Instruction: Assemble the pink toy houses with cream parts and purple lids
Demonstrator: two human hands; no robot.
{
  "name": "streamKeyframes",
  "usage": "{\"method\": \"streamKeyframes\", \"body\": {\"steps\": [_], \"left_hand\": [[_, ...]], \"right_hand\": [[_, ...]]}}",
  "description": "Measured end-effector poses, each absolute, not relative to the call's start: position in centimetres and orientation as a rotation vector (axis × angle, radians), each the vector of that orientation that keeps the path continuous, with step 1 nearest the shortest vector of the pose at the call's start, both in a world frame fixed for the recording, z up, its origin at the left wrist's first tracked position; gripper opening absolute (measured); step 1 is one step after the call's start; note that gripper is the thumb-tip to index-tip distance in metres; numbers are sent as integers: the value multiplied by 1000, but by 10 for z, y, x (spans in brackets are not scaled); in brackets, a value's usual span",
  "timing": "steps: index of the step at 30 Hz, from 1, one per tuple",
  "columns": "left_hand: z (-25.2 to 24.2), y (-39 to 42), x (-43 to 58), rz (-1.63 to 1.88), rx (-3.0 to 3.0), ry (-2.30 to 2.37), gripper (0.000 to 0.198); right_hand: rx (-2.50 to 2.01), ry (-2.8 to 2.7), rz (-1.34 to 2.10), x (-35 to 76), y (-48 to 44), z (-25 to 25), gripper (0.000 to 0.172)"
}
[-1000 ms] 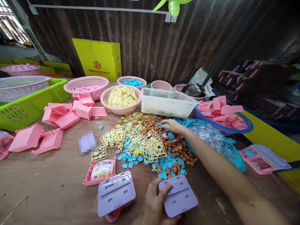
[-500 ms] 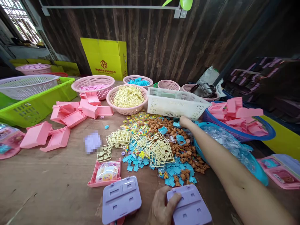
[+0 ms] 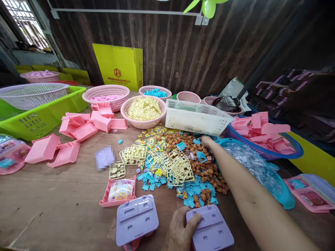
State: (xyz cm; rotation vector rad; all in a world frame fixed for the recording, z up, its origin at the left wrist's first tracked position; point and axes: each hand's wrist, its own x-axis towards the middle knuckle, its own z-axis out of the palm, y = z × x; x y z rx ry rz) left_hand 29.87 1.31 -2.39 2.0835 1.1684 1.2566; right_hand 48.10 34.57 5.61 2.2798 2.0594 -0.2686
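Observation:
My left hand (image 3: 181, 226) grips the left edge of a purple case (image 3: 210, 228) at the bottom centre, its thumb on top. Another purple case (image 3: 137, 219) lies to its left. My right arm reaches across the table, and my right hand (image 3: 207, 141) is at the brown bear-shaped pieces (image 3: 180, 139), in front of the white basket (image 3: 196, 118); its fingers are hidden. Near the middle lie cream part frames (image 3: 179, 169) and small blue pieces (image 3: 192, 191). A pink tray (image 3: 105, 199) holding a clear packet (image 3: 120, 190) sits behind the left case.
Pink trays (image 3: 83, 131) are piled at the left beside a green basket (image 3: 39, 120). Pink round baskets (image 3: 142, 123) stand along the back. To the right are a teal basket (image 3: 286, 195) of clear parts and a blue basket (image 3: 298, 150) of pink parts.
My right hand has shifted slightly down, away from the white basket's edge and toward the brown pieces. My left hand keeps its grip on the case. The view has shifted slightly.

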Motion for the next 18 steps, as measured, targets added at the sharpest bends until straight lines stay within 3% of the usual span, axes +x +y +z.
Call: {"method": "streamKeyframes", "body": {"steps": [7, 11, 18], "left_hand": [[-34, 17, 298, 1201, 2138, 1160, 84], [-35, 19, 293, 1217, 2156, 1064, 90], [-15, 16, 290, 1084, 2049, 1024, 82]], "right_hand": [[2233, 2019, -294, 470, 341, 73, 30], [2165, 2164, -328, 470, 325, 95, 20], [2032, 2474, -534, 479, 205, 132, 11]]}}
